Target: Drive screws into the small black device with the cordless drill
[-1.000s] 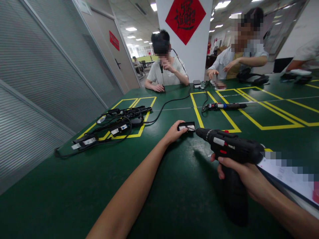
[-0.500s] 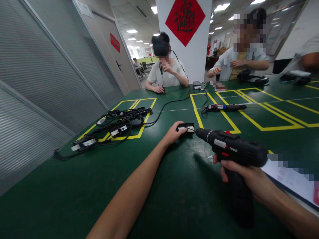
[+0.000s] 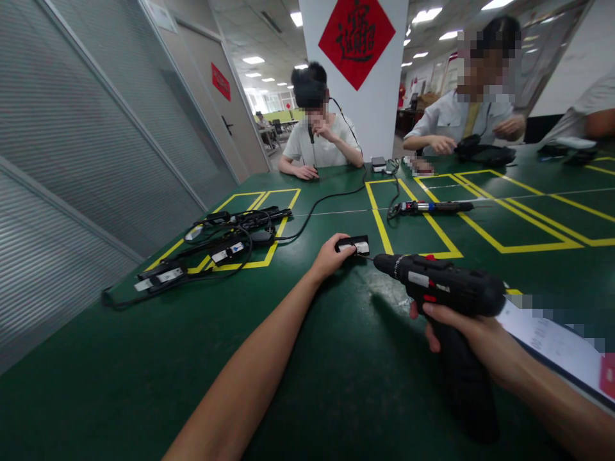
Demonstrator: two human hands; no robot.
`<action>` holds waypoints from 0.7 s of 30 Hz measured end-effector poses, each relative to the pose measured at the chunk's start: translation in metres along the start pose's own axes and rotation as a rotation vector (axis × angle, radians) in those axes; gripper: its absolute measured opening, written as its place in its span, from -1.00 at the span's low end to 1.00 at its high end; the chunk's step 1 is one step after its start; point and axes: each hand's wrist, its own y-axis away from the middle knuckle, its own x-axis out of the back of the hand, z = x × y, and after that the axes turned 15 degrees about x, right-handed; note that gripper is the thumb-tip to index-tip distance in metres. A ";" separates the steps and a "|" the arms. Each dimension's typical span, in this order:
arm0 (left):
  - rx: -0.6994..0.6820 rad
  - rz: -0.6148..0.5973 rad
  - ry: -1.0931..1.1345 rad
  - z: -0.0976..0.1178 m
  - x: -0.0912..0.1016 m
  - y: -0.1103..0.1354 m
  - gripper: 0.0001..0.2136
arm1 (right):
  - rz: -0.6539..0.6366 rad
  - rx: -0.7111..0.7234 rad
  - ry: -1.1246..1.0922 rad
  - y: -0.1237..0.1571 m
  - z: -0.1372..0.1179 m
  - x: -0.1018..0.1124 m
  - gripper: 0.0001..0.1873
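Observation:
My left hand (image 3: 328, 257) reaches forward over the green table (image 3: 144, 371) and pinches a small black block with a white label (image 3: 354, 245), holding it against the tabletop. My right hand (image 3: 473, 342) grips the handle of a black cordless drill (image 3: 446, 301). The drill's thin bit points left, with its tip just right of the block, very close to it or touching it.
Several black adapters with tangled cables (image 3: 216, 246) lie in a yellow-marked box at the left. A screwdriver-like tool (image 3: 432, 206) lies further back. A clipboard with paper (image 3: 557, 339) sits at my right. Three other people sit at the far edge.
The drill's tip has drawn back slightly from the block. The person at the far right has shifted hands onto the black item in front of them.

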 end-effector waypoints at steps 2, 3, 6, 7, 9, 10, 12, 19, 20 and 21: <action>0.003 -0.001 -0.001 0.001 0.000 0.001 -0.65 | 0.007 0.007 -0.004 -0.001 -0.001 -0.001 -0.71; 0.008 -0.005 0.000 0.002 0.000 0.002 -0.64 | 0.007 0.010 -0.009 -0.001 -0.001 -0.001 -0.72; 0.025 -0.014 0.006 0.003 0.001 0.003 -0.62 | 0.014 0.007 -0.024 -0.001 -0.001 -0.003 -0.71; 0.027 -0.016 0.008 0.003 0.001 0.003 -0.61 | 0.019 0.004 -0.028 0.000 -0.001 -0.004 -0.70; 0.024 -0.017 0.011 0.002 0.001 0.003 -0.61 | 0.030 -0.001 -0.036 0.000 -0.001 -0.005 -0.69; 0.020 -0.019 0.013 0.002 0.001 0.003 -0.61 | 0.029 -0.002 -0.041 0.001 -0.001 -0.005 -0.69; 0.014 -0.023 0.016 0.001 0.000 0.002 -0.61 | 0.012 -0.002 -0.046 0.001 -0.001 -0.005 -0.69; 0.012 -0.023 0.019 -0.003 -0.001 0.000 -0.61 | 0.026 -0.022 -0.066 0.000 0.001 -0.004 -0.73; 0.008 -0.023 0.020 -0.003 -0.001 0.000 -0.61 | 0.027 -0.028 -0.067 -0.001 0.002 -0.004 -0.73; 0.006 -0.024 0.021 -0.003 -0.001 0.000 -0.61 | 0.028 -0.034 -0.067 -0.001 0.002 -0.004 -0.73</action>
